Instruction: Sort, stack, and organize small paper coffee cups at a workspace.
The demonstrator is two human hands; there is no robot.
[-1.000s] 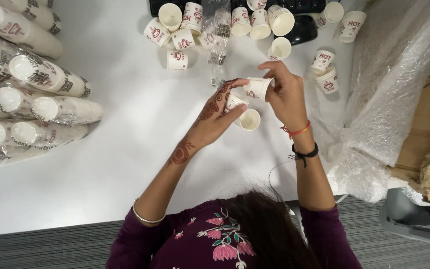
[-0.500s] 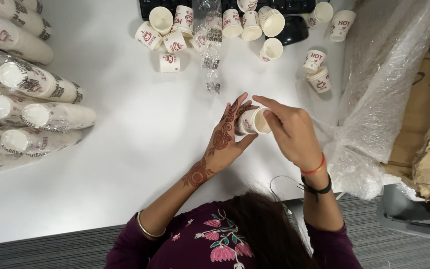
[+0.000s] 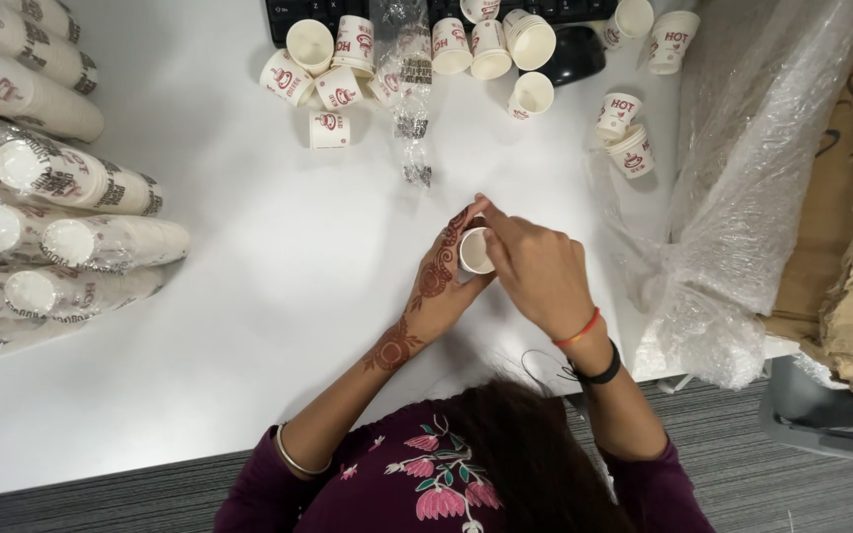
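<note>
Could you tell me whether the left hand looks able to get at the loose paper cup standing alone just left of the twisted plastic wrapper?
Probably yes: bare white table lies between the left hand and that paper cup, though both hands currently hold a small cup.

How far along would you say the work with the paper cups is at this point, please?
Done: roughly a dozen and a half loose cups stand or lie at the far edge of the white table. In hand: the left hand and right hand together hold one small cup. Left: several wrapped cup sleeves lie unopened on the left.
</note>
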